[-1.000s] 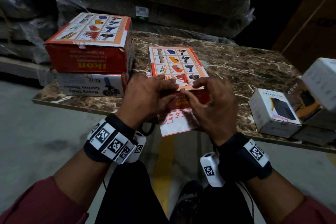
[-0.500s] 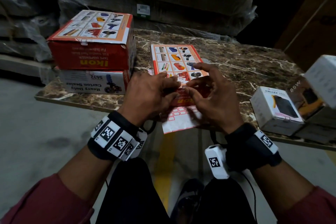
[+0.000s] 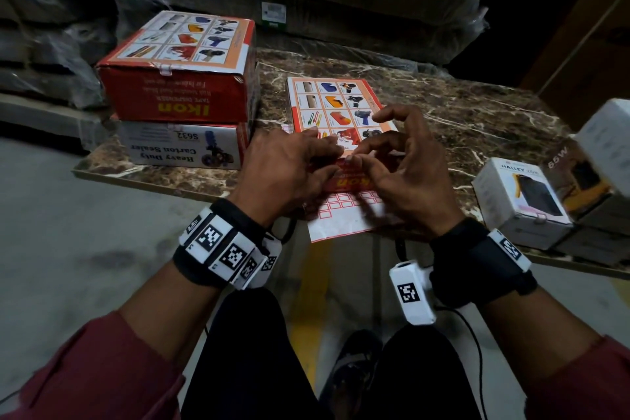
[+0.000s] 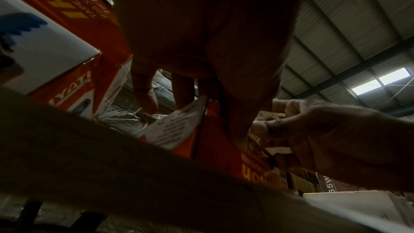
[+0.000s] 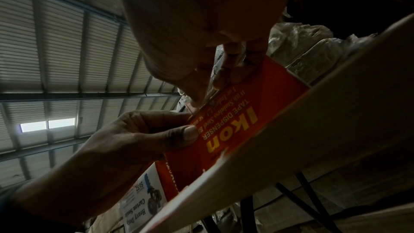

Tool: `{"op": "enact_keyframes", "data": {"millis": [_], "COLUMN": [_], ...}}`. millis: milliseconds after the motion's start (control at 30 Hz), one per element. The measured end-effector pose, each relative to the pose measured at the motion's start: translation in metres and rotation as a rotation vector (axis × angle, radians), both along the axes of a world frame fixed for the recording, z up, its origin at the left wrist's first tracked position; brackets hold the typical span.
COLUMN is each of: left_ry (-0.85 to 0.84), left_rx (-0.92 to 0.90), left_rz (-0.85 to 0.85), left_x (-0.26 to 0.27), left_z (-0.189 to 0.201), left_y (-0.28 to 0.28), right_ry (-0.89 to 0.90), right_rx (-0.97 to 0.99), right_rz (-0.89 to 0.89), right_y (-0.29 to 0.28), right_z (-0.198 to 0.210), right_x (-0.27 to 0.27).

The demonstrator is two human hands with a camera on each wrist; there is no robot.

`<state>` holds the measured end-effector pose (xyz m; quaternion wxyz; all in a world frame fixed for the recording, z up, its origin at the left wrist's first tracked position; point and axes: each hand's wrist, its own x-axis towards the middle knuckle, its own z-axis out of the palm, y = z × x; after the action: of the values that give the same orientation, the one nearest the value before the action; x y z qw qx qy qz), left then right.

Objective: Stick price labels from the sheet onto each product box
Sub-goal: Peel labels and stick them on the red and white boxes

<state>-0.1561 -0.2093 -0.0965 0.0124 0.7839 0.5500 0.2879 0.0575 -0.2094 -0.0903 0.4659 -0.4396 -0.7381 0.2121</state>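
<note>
Both hands on red box [image 3: 341, 112] at table [image 3: 477, 119] front edge, over label sheet [image 3: 341, 222]. Left hand [image 3: 289, 170] fingers flat on box. Right hand [image 3: 405, 167] fingertips curled at top edge; pinching label? can't tell.

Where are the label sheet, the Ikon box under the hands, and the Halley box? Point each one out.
label sheet [image 3: 341, 222]: head view, its white lower part below the red label grid.
Ikon box [image 3: 327, 102]: head view, its picture-printed top face.
Halley box [image 3: 501, 211]: head view, its white front side.
</note>
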Motion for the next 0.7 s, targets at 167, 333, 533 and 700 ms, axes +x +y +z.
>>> {"op": "enact_keyframes", "data": {"millis": [167,333,533,700], "left_ry": [-0.023,-0.029,-0.007,0.015], "left_rx": [0.016,0.039,0.055,0.041], "left_rz": [-0.012,-0.032,-0.013,-0.011], "left_x": [0.0006,0.0014,-0.0003,0.0], "left_z": [0.0013,0.0013,-0.0009,0.0008], "left_y": [-0.0029,-0.005,-0.0037,-0.0038], "right_ry": [-0.047,-0.045,-0.076,-0.069], "right_rx": [0.0,0.05,0.113,0.12], "right_rz": [-0.007,-0.029,-0.073,-0.064], "right_y": [0.0002,0.001,0.0011,0.0038], "right_z": [0.0012,-0.0005,-0.0031,-0.0056], "right_x": [0.0031,0.0005,-0.0039,-0.0037]}}
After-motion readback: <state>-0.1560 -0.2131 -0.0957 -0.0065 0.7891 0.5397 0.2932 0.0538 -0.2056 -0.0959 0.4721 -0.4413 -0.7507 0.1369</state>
